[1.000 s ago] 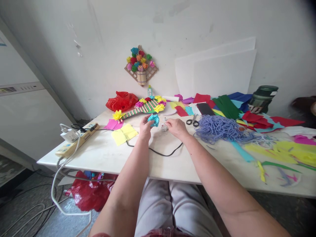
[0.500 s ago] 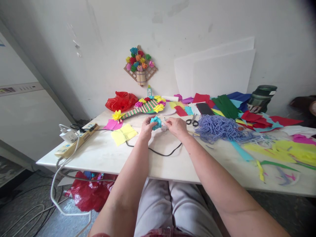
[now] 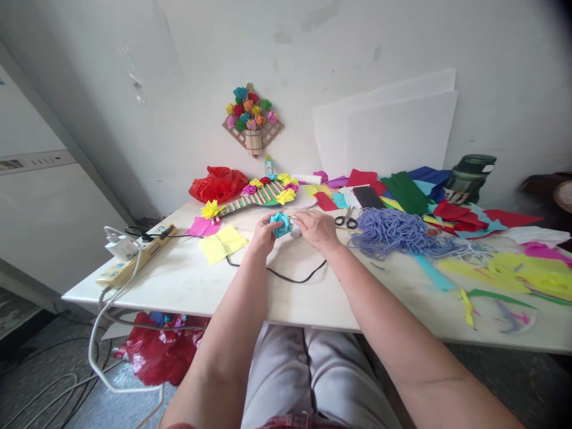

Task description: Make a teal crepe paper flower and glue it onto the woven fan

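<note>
My left hand (image 3: 264,234) is closed, pinching a crumpled light-blue crepe paper flower (image 3: 281,225) just above the table. Close beside it on the right, my right hand (image 3: 318,229) has its fingers pinched on a thin pale stick (image 3: 346,228), which shows on both sides of the hand. The fingers hide the middle of the stick, and whether its tip touches the flower I cannot tell. A small clear, whitish thing (image 3: 295,231) shows below the right fingertips. Behind the hands lies a green, striped decorated piece (image 3: 257,199) with paper flowers on it.
Black scissors (image 3: 345,222) and a heap of purple yarn (image 3: 393,229) lie to the right, with coloured paper (image 3: 406,192) and a dark green flask (image 3: 470,179) beyond. Yellow paper squares (image 3: 222,243), a black cable (image 3: 295,280) and a power strip (image 3: 134,256) are at left.
The right hand has shifted slightly and the stick lies at a flatter angle. The blue flower is turned a little in the left hand. The whole view has moved slightly.
</note>
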The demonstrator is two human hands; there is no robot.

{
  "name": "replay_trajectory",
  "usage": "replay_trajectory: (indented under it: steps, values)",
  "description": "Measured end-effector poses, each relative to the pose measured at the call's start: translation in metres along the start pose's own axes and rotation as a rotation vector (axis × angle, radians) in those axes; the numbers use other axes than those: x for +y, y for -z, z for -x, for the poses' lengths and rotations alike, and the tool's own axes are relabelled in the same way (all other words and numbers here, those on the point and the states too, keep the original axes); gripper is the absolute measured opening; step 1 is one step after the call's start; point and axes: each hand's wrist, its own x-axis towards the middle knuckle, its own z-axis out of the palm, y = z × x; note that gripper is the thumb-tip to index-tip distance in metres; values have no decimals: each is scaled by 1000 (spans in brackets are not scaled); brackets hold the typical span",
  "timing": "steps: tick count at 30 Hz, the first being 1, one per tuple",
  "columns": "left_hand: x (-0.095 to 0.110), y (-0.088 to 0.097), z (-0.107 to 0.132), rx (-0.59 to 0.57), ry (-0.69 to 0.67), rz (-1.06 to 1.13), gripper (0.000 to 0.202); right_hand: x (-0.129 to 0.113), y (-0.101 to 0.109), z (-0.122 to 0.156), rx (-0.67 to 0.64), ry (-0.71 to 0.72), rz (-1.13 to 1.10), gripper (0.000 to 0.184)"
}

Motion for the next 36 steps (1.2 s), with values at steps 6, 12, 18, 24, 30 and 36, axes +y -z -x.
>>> replay_trajectory:
  steps: [6, 12, 18, 24, 30, 36]
  values:
    - [0, 0, -1, 4, -21, 18, 40, 0, 1, -2, -52, -43, -85, 34]
    - [-2, 2, -1, -13, -37, -3, 41, 5, -5, -2, -64, 11, -142, 39]
    - [0, -2, 2, -27, -1, 2, 39, 6, -5, -1, -24, 44, -90, 41]
    - [3, -6, 4, -9, 0, 25, 37, 1, -1, -1, -69, 22, 22, 42]
    - [1, -5, 2, 21, -23, 13, 38, -1, 1, 1, -63, 35, 64, 40]
    - [2, -3, 3, -2, -20, 9, 36, 1, -2, 2, 0, 124, 93, 41]
